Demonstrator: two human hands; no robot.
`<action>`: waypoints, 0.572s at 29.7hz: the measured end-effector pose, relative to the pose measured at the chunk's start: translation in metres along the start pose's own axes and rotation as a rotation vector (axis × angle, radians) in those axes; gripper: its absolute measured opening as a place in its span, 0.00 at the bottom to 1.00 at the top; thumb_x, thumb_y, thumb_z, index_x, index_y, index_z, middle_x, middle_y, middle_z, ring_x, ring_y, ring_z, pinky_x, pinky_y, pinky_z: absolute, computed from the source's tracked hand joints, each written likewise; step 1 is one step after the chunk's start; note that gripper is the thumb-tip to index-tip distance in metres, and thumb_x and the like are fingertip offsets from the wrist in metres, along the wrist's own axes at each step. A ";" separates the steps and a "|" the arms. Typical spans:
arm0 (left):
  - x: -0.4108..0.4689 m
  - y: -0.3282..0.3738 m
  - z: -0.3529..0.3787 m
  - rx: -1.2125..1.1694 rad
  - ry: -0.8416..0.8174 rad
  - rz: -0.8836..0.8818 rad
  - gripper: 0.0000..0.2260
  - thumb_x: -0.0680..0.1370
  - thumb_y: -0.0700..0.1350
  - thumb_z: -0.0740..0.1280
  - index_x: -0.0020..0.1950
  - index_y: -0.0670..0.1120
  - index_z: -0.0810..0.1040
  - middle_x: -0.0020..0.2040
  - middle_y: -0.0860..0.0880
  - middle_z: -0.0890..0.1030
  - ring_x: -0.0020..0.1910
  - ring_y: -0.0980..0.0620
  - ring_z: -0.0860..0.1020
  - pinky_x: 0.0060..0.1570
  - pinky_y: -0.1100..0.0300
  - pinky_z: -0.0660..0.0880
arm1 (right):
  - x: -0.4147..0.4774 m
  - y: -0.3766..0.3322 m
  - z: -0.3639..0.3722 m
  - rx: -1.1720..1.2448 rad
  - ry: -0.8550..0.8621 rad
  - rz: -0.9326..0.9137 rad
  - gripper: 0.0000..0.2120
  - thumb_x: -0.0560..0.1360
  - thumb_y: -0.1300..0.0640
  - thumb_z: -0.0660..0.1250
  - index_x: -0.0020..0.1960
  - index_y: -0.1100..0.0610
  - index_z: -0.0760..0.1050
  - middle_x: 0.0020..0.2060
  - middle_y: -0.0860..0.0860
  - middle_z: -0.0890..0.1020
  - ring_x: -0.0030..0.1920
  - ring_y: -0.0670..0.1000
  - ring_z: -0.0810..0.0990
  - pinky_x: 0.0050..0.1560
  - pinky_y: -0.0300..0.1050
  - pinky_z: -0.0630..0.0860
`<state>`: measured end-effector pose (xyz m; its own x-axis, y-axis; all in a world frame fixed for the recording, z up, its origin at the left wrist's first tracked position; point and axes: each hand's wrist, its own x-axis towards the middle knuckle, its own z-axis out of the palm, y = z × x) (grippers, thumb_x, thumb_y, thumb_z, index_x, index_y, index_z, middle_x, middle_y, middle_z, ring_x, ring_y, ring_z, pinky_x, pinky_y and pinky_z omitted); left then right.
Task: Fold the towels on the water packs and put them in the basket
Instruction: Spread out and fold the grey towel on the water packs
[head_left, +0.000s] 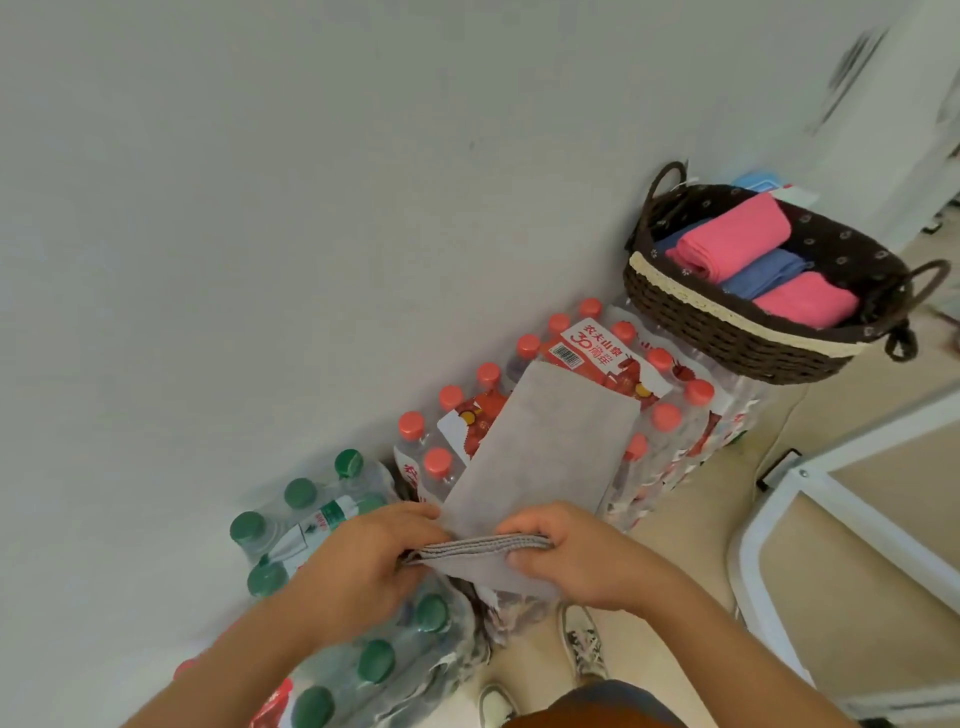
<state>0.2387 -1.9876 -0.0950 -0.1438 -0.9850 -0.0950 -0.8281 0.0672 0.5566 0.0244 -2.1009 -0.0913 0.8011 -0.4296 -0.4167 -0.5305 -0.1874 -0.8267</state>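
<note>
A grey rectangular cloth towel (540, 457) lies stretched over the shrink-wrapped pack of red-capped water bottles (649, 410), running from the hands toward 1 o'clock. Its near end is doubled over, the folded edge showing as a thick grey band between the 2 hands. The left hand (358, 566) pinches that edge at its 9 o'clock end, fingers curled around the cloth. The right hand (576, 561) grips the 3 o'clock end, fingers tucked over the fold and thumb beneath.

At 8 o'clock from the towel sits a shrink-wrapped pack of green-capped water bottles (306, 499), just beside the red-capped one and partly under the left forearm.

The dark brown woven oval basket (727, 332) with a cream lace band and 2 loop handles rests on the water packs at 2 o'clock. Inside it lie 2 folded pink towels (732, 234) and a folded blue towel (763, 273) between them.

A white plain wall (260, 208) fills the view from 9 to 12 o'clock.
</note>
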 end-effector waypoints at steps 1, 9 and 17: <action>0.002 0.003 -0.006 -0.085 -0.019 -0.050 0.14 0.73 0.40 0.70 0.54 0.57 0.81 0.50 0.63 0.81 0.52 0.65 0.77 0.52 0.69 0.73 | -0.003 0.002 -0.002 0.075 -0.010 0.004 0.07 0.78 0.59 0.63 0.50 0.57 0.79 0.41 0.58 0.77 0.40 0.47 0.73 0.43 0.43 0.70; 0.053 0.009 -0.035 -0.615 -0.168 -0.259 0.12 0.74 0.49 0.70 0.50 0.40 0.81 0.44 0.40 0.81 0.44 0.42 0.81 0.47 0.50 0.76 | -0.015 0.015 -0.026 0.484 0.115 -0.038 0.08 0.75 0.59 0.70 0.53 0.56 0.80 0.45 0.52 0.82 0.46 0.49 0.80 0.50 0.43 0.76; 0.139 0.024 -0.011 -0.522 0.119 -0.350 0.12 0.74 0.55 0.68 0.49 0.48 0.79 0.45 0.46 0.83 0.44 0.50 0.82 0.50 0.46 0.78 | 0.005 0.032 -0.067 -0.001 0.613 0.082 0.04 0.76 0.53 0.67 0.46 0.50 0.80 0.39 0.48 0.82 0.41 0.49 0.79 0.43 0.50 0.78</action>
<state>0.2045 -2.1243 -0.0857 0.1732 -0.9475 -0.2688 -0.4380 -0.3186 0.8406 -0.0073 -2.1687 -0.0947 0.4532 -0.8719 -0.1854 -0.5839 -0.1332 -0.8009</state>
